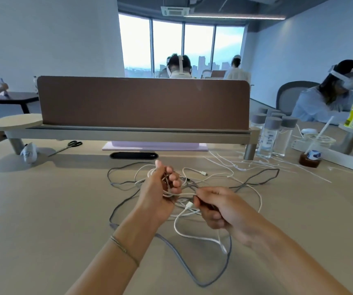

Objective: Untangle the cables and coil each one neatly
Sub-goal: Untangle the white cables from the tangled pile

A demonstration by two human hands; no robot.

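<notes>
Cable tangle (184, 188): grey and white leads, knotted mid-table (43, 209), loose loops trailing toward the person. Left hand (160, 188): fingers curled round a bunch of strands, lifting the knot, apparently to expose crossings. Right hand (216, 207): pinches a strand beside a white plug (189, 205), seemingly to draw it free.

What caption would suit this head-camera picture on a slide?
Left hand grips tangled white and grey cables; right hand pinches one strand.

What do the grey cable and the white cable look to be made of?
The grey cable looks fabric-braided: its jacket shows a matte, woven texture. The white cable seems to be smooth plastic or rubber, plain and slightly glossy. Both are flexible and lie in loose loops on the table.
</notes>
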